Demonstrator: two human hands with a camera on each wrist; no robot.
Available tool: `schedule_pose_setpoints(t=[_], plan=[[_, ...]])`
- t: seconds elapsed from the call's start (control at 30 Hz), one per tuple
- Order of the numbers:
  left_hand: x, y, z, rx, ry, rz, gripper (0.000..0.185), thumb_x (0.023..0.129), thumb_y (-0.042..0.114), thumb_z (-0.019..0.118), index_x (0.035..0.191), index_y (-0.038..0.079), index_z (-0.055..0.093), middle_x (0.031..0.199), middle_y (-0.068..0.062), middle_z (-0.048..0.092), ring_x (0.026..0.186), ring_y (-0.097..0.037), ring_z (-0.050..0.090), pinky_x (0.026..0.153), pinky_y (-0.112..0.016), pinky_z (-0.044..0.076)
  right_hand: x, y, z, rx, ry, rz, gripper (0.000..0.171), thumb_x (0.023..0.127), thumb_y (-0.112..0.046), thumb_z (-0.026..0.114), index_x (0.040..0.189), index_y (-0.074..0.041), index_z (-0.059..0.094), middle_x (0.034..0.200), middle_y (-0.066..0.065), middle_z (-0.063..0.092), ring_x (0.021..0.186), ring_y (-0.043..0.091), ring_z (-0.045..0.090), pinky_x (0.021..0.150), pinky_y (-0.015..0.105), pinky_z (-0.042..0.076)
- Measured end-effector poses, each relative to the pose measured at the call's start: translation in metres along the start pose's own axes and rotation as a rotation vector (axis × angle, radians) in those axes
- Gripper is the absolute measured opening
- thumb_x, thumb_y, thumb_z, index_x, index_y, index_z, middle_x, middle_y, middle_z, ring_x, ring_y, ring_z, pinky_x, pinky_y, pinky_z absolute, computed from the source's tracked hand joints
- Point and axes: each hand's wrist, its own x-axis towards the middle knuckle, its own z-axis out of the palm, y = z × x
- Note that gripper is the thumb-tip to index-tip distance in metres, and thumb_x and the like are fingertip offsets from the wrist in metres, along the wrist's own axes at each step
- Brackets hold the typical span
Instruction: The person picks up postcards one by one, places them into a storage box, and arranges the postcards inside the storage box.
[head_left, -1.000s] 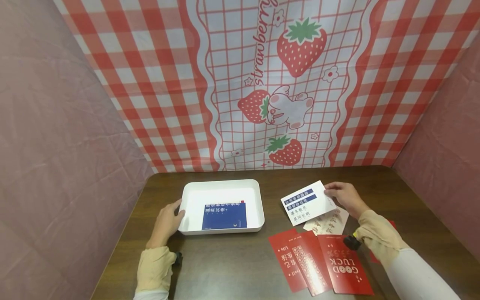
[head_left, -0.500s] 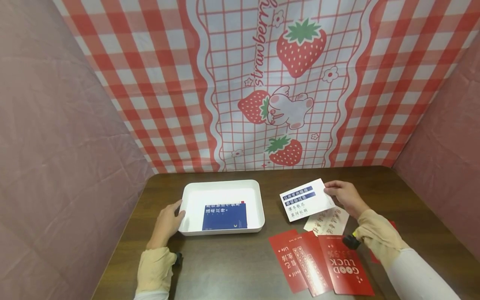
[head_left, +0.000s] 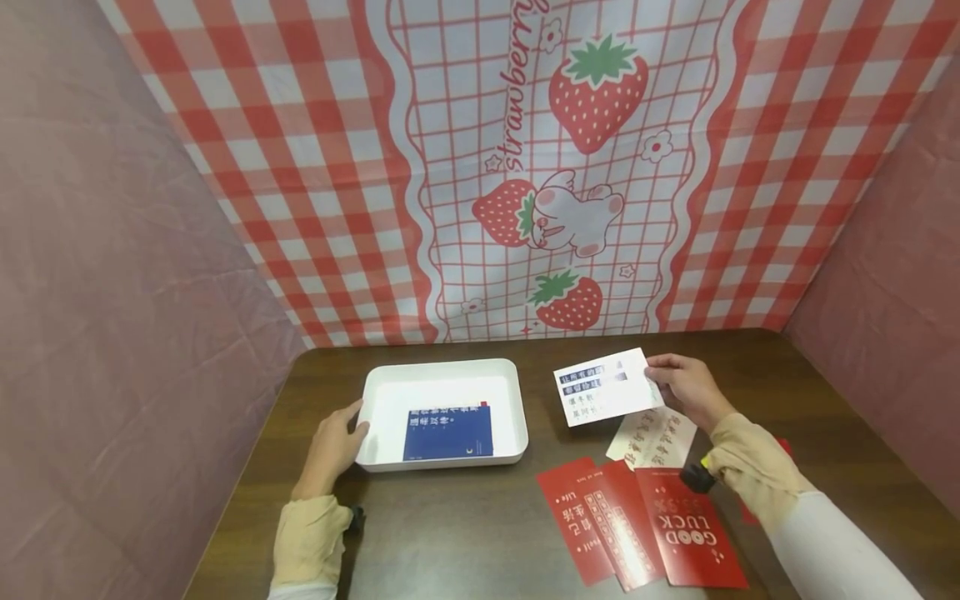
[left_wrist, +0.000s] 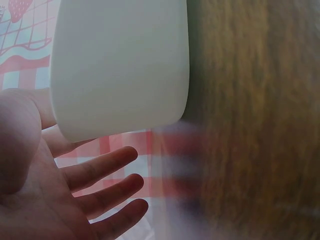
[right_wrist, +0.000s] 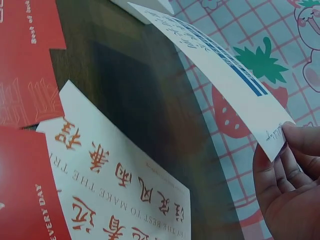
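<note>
Right hand (head_left: 686, 387) pinches white rectangular paper card with blue bars (head_left: 603, 387) by its corner, lifted off brown wooden table (head_left: 465, 533), right of white plastic tray (head_left: 442, 373). Left hand (head_left: 330, 446), fingers relaxed, rests against tray's left rim.

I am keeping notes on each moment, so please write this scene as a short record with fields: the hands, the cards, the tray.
right hand: pinches the white card by its edge, lifted off the table
left hand: rests against the tray's near left corner, fingers relaxed
tray: white, on the table, holds a blue card
red cards: three, overlapping, flat near the front edge
cream card: flat, below the lifted card
table: dark wood
</note>
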Motion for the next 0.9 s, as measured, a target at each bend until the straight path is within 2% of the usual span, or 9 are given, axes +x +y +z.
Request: schedule_pose_setpoints(t=[0.23,0.47,0.67,0.9], plan=[[0.000,0.000,-0.002,0.001,0.010,0.017,0.050,0.094,0.016,0.053,0.140,-0.001,0.048,0.138,-0.031,0.051,0.130,-0.048,0.046,0.110,-0.059,0.036,-0.001,-0.005,0.005,0.033,0.012,-0.006,0.033,0.097,-0.014,0.057,0.123,0.006,0.052,0.079,-0.014,0.061,0.069,0.003,0.056,0.062,0.023,0.051],[0.001,0.001,-0.002,0.006,0.001,0.006,0.050,0.094,0.017,0.054,0.141,-0.001,0.048,0.139,-0.031,0.050,0.130,-0.048,0.046,0.109,-0.059,0.036,-0.004,-0.011,0.013,0.112,0.018,-0.011,0.014,0.096,-0.014,0.058,0.110,-0.010,0.059,0.078,-0.013,0.058,0.066,0.004,0.047,0.058,0.021,0.043],[0.000,0.002,-0.002,0.006,0.002,0.004,0.050,0.094,0.017,0.054,0.141,-0.001,0.048,0.138,-0.031,0.051,0.130,-0.048,0.046,0.109,-0.059,0.037,-0.003,-0.017,0.022,0.181,-0.003,-0.002,0.015,0.095,-0.012,0.060,0.110,-0.008,0.059,0.077,-0.013,0.062,0.068,0.002,0.055,0.061,0.020,0.051],[-0.001,0.002,-0.001,0.000,0.017,0.018,0.049,0.094,0.016,0.054,0.139,-0.001,0.050,0.137,-0.031,0.052,0.129,-0.048,0.048,0.108,-0.059,0.038,-0.002,-0.019,0.032,0.278,-0.029,-0.017,0.009,0.095,-0.008,0.059,0.097,-0.015,0.062,0.079,-0.011,0.063,0.072,0.002,0.057,0.064,0.018,0.053]])
